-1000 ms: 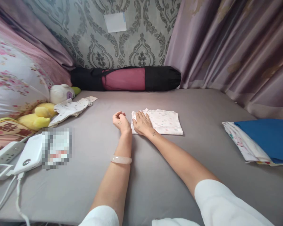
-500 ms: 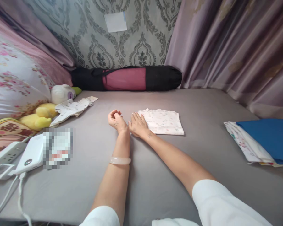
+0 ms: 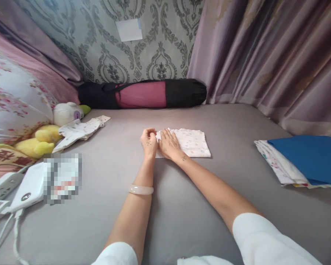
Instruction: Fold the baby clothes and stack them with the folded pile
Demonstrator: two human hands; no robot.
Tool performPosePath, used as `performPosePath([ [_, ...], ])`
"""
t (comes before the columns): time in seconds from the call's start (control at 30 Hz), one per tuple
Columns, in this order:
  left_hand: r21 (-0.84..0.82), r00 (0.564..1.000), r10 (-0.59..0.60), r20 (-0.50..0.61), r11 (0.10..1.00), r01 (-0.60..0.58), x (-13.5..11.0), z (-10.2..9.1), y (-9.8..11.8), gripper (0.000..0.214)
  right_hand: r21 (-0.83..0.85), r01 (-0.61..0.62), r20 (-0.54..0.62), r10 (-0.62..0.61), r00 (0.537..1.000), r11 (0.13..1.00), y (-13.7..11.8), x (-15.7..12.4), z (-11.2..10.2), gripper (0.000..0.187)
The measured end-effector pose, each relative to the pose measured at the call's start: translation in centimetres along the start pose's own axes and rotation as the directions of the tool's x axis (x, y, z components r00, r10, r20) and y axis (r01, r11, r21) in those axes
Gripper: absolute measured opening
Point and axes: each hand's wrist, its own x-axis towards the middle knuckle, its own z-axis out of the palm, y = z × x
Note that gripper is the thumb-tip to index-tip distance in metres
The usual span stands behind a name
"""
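A folded pale cloth (image 3: 193,143) with small pastel prints lies on the grey sheet. My right hand (image 3: 169,144) rests flat on its left part, fingers stretched out and slightly spread. Beside it, at the cloth's left edge, is my left hand (image 3: 149,142), its fingers curled inward. Whether those fingers pinch the cloth's edge is hidden. A pale bangle (image 3: 141,190) circles my left forearm.
On the right lies a stack of folded fabric with a blue piece (image 3: 309,158) on top. A spotted white garment (image 3: 81,131), yellow plush toys (image 3: 41,141), and a white power bank (image 3: 30,187) with cables are left. A black-and-pink roll bag (image 3: 140,94) lies along the wall.
My left hand has moved right, up to the cloth's left edge and close against my right hand. My right hand has slid a little right over the cloth. The view has shifted slightly.
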Motion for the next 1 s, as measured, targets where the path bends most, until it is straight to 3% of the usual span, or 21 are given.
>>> performPosePath([
  [0.2, 0.235, 0.985, 0.008, 0.171, 0.971, -0.048, -0.9, 0.9, -0.6, 0.025, -0.005, -0.033, 0.081, 0.034, 0.996, 0.999, 1.7, -0.5, 0.3, 0.057],
  [0.37, 0.329, 0.979, -0.013, 0.205, 0.943, -0.056, -1.1, 0.9, -0.5, 0.026, -0.006, -0.033, 0.101, 0.034, 0.994, 0.999, 1.5, -0.6, 0.1, 0.057],
  [0.6, 0.401, 0.963, 0.051, 0.263, 0.902, -0.157, -1.3, 0.9, -0.7, 0.030, 0.031, -0.012, 0.122, 0.008, 0.993, 0.999, 2.4, -0.7, -0.6, 0.057],
  [0.83, 0.477, 0.865, 0.202, 0.460, 0.765, -0.432, -1.7, 1.3, -1.7, 0.033, -0.048, -0.069, 0.042, 0.071, 0.997, 0.996, 4.6, -1.7, -0.6, 0.057],
  [1.0, 0.542, 0.800, 0.200, 0.565, 0.642, -0.543, -2.0, 1.3, -1.9, 0.031, -0.058, -0.067, 0.022, 0.068, 0.997, 0.996, 4.8, -2.0, -0.1, 0.057],
])
